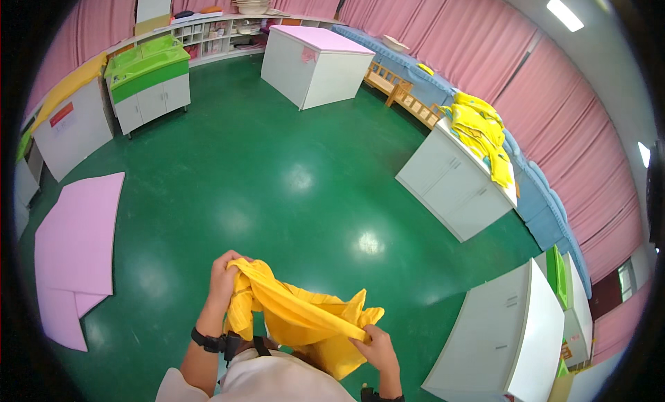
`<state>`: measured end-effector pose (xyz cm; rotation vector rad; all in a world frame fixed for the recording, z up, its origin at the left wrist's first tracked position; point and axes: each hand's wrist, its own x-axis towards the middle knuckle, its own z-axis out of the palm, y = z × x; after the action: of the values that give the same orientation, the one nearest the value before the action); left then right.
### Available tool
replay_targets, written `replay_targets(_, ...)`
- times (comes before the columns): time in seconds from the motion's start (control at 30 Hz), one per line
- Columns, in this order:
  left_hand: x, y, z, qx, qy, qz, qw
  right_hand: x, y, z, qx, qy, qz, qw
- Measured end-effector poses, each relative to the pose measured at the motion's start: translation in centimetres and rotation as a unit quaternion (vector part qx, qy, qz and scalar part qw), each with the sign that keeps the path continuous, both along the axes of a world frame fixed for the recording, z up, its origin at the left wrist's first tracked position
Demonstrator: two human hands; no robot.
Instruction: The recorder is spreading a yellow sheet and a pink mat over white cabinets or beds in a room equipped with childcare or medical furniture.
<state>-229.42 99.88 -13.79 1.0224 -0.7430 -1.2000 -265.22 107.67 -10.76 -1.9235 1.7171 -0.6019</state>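
Note:
A yellow cloth [298, 312] hangs in folds in front of my body, stretched between both hands. My left hand [223, 277] is closed around its upper left end, where the fabric bunches and drapes down. At the lower right, my right hand [375, 348] pinches the cloth's other edge, and a loose corner sticks up beside it. The lower part of the cloth falls toward my white shirt, and its far side is hidden by the folds. Dark bands circle both of my wrists.
A pink mat [76, 243] lies on the green floor [263, 166] at the left. Yellow patterned cloths [478, 128] are heaped on a white cabinet [454, 177] at the right. Another white cabinet [488, 326] stands near right. A green sink unit [149, 69] and pink-topped box [315, 66] stand farther off.

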Motion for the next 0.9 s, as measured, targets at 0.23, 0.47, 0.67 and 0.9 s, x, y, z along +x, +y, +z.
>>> replay_targets(0.23,0.5,-16.9,3.8,-0.047,-0.027,0.032,0.998,-2.9,-17.2,-0.6,-0.029,-0.054,-0.018,0.998)
replay_targets(0.47,1.1,-35.1,1.2,-0.062,0.026,0.124,0.99,-8.2,-36.0,-3.1,-0.135,-0.091,-0.142,0.976)
replay_targets(0.67,1.7,-50.4,0.8,-0.05,0.048,0.203,0.977,-14.9,-55.2,-2.7,-0.209,-0.022,-0.197,0.958)
replay_targets(0.9,5.9,-62.1,0.0,-0.105,0.051,0.318,0.941,-18.0,-79.1,-2.9,-0.262,0.025,-0.181,0.948)
